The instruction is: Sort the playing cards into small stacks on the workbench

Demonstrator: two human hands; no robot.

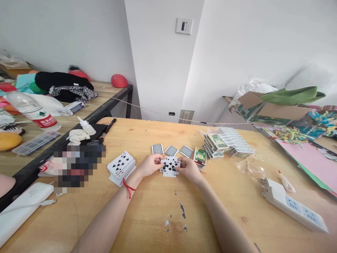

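In the centre of the frame, the left hand [152, 164] and the right hand [190, 168] hold two crossed spade cards [170, 166] from opposite ends. On each side the thumb and fingers are nearly closed, pinching the side edges; whether the cards touch the table [147, 218] cannot be told. Just beyond them, three face-down cards [171, 151] lie in a row with narrow gaps, and a green card box [200, 154] sits close to the right knuckles. A face-up pile [121, 164] crowds the left wrist, its edges uneven. Stacked boxes [217, 143] bound the upper right, and a power strip [295, 206] the lower right. Between the forearms, scuffed wood gives room down toward the lower edge of the frame.
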